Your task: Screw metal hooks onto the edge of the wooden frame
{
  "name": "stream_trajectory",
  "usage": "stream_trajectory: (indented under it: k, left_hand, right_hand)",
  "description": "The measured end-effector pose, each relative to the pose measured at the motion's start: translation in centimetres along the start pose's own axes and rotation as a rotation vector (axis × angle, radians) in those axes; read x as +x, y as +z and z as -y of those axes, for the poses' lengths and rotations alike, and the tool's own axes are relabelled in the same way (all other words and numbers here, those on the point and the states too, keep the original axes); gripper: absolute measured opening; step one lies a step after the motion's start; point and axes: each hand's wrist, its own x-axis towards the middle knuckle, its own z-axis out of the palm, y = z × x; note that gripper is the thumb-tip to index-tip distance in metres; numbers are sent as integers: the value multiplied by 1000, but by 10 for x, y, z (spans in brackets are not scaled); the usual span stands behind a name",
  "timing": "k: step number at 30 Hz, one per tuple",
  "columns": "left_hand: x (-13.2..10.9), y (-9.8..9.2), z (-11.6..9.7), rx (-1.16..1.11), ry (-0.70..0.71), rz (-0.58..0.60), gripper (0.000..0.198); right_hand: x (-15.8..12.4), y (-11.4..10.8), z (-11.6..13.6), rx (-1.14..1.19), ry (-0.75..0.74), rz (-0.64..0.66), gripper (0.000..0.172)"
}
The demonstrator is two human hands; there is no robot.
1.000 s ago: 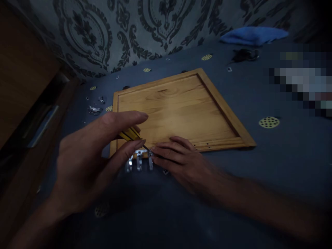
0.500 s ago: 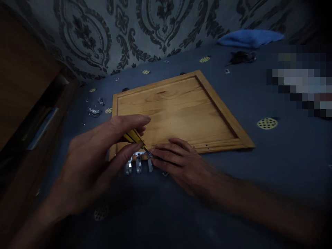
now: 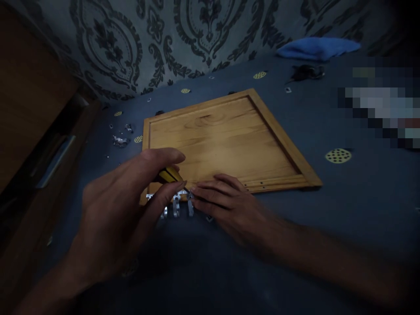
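My left hand (image 3: 121, 205) is closed around a yellow-and-black screwdriver (image 3: 170, 174), tilted so its tip points down to the right. The tip meets metal hooks (image 3: 177, 205), several in a row along the near edge of a framed wooden panel (image 3: 216, 140). My right hand (image 3: 232, 205) lies on that same edge, palm down, its fingertips by the screwdriver tip at the rightmost hook. Whether those fingertips pinch a small part is hidden. To their right, small dark holes (image 3: 262, 184) show in the panel's frame.
Loose metal parts (image 3: 120, 141) lie left of the panel on the dark blue patterned cloth (image 3: 361, 210). A blue cloth (image 3: 318, 48) and a small black object (image 3: 306, 72) are at the back right. Wooden furniture (image 3: 33, 96) stands on the left, a patterned wall (image 3: 210, 30) behind.
My left hand has turned slightly around the screwdriver, its thumb shifting a little to the right. The right hand and panel stay where they were.
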Motion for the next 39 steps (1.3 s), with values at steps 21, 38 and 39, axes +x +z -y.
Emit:
stream_trajectory:
  k: [21, 38, 39]
  left_hand:
    - [21, 6, 28, -218, -20, -92, 15]
    - [15, -5, 20, -217, -43, 1, 14]
    - [15, -5, 19, -218, -30, 3, 15]
  right_hand:
    - [0, 2, 0, -1, -6, -33, 45]
    - [1, 1, 1, 8, -11, -58, 42]
    - [2, 0, 1, 8, -15, -62, 41]
